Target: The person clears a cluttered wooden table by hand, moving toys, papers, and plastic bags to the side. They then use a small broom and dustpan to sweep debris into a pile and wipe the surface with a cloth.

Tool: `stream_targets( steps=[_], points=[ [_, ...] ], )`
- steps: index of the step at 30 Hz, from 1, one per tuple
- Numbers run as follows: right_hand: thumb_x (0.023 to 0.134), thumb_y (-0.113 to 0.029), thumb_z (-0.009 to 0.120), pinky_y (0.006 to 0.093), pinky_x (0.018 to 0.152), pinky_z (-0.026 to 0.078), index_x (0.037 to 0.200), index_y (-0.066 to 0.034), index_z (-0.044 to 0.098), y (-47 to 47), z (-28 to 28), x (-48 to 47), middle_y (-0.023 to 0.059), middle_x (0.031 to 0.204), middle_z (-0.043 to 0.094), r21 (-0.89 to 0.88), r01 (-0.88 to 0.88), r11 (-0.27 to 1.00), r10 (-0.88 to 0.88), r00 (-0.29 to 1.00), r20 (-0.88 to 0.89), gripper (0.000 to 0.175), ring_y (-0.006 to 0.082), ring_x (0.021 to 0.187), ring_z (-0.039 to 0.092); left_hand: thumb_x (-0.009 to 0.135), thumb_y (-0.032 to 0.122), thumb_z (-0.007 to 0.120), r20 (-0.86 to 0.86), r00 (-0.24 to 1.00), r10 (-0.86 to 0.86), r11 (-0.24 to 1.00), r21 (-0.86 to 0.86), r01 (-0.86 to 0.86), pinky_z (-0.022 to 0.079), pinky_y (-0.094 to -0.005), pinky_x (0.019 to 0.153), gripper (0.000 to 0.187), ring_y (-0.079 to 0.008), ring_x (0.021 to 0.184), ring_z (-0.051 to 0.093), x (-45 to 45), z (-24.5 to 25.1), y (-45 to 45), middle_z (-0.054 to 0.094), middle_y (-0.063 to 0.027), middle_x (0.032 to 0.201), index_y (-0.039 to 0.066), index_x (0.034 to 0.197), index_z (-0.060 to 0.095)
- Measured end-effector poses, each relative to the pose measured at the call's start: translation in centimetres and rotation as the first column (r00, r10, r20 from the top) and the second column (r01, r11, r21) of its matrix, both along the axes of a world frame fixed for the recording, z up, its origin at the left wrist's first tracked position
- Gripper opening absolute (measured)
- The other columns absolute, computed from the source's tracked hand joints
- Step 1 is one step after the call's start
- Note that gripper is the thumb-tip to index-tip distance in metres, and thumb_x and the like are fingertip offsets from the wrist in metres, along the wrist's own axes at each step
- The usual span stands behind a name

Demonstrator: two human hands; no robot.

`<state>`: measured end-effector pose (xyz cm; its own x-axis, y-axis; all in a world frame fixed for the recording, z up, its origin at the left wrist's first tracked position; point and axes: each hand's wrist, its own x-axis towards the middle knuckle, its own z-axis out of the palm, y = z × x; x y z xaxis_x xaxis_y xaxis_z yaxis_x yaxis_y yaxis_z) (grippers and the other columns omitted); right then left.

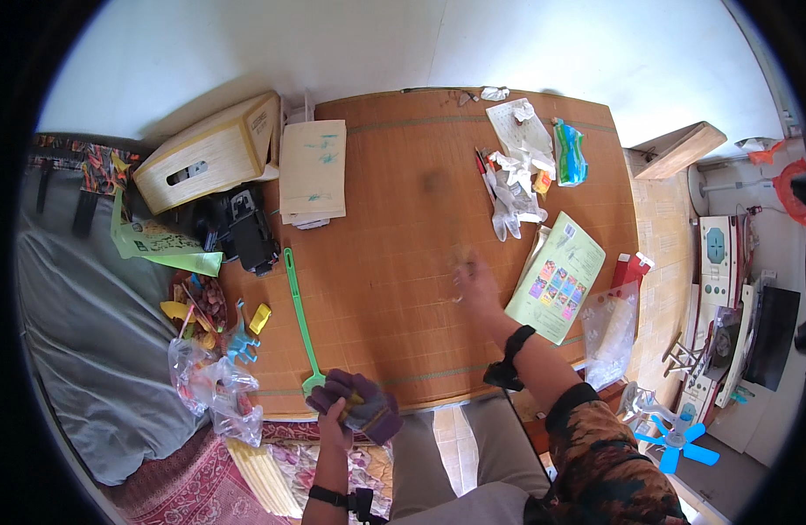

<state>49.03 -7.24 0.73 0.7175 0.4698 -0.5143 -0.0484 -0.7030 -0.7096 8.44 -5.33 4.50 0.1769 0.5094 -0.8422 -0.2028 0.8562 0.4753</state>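
Note:
My left hand (pixel 336 423) grips a bundle of purple and grey knitted gloves (pixel 363 405) at the table's near edge. The bundle covers part of the head of a green plastic fly swatter (pixel 298 308). Out over the mat-covered table (pixel 389 282), my right hand (pixel 478 285) reaches forward, its fingers curled and blurred. Whether it holds anything is unclear. To its right lies a pale green booklet (pixel 557 279) with small coloured pictures on its cover. A blurred dark spot (pixel 434 184) shows on the mat farther ahead.
White disposable gloves (pixel 508 210), crumpled paper (pixel 531 141) and a blue-green packet (pixel 569 154) lie at the back right. On the left are a brown paper pad (pixel 312 170), a wooden box (pixel 209 154), a black device (pixel 248 230), a blue toy dinosaur (pixel 242 335) and plastic bags (pixel 222 394).

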Motion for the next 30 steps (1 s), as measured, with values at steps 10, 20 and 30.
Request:
stream_targets(
  steps=[10, 20, 30],
  points=[
    [0.088, -0.028, 0.060, 0.0441, 0.088, 0.049, 0.138, -0.0116, 0.042, -1.4, 1.4, 3.2, 0.0190, 0.121, 0.054, -0.170, -0.630, 0.758, 0.647, 0.760, 0.065, 0.056, 0.0382, 0.107, 0.057, 0.084, 0.012, 0.065, -0.034, 0.999, 0.007, 0.997, -0.072, -0.010, 0.047, -0.0441, 0.095, 0.044, -0.0276, 0.109, 0.058, 2.6, -0.4, 1.1, 0.060, -0.0098, 0.115, 0.006, 0.125, 0.050],
    [0.088, -0.020, 0.056, 0.0463, 0.089, 0.048, 0.128, -0.0103, 0.052, 0.8, 3.0, 13.3, 0.0199, 0.120, 0.055, -0.198, -0.606, 0.770, 0.638, 0.728, 0.252, 0.040, 0.0394, 0.108, 0.056, 0.084, 0.012, 0.065, -0.012, 1.000, -0.002, 0.997, -0.082, 0.001, 0.047, -0.0441, 0.095, 0.045, -0.0278, 0.108, 0.058, 4.9, 0.8, 2.0, 0.059, -0.0100, 0.116, 0.007, 0.126, 0.049],
    [0.086, -0.022, 0.057, 0.0465, 0.094, 0.047, 0.133, -0.0063, 0.046, 3.0, -0.9, 16.7, 0.0182, 0.134, 0.050, -0.479, -0.237, 0.845, 0.483, 0.721, 0.496, 0.051, 0.0375, 0.116, 0.054, 0.085, 0.011, 0.063, -0.068, 0.995, 0.068, 0.991, -0.110, -0.076, 0.047, -0.0434, 0.095, 0.043, -0.0274, 0.108, 0.059, 3.0, 0.6, -0.6, 0.060, -0.0100, 0.116, 0.008, 0.126, 0.050]
  ],
)
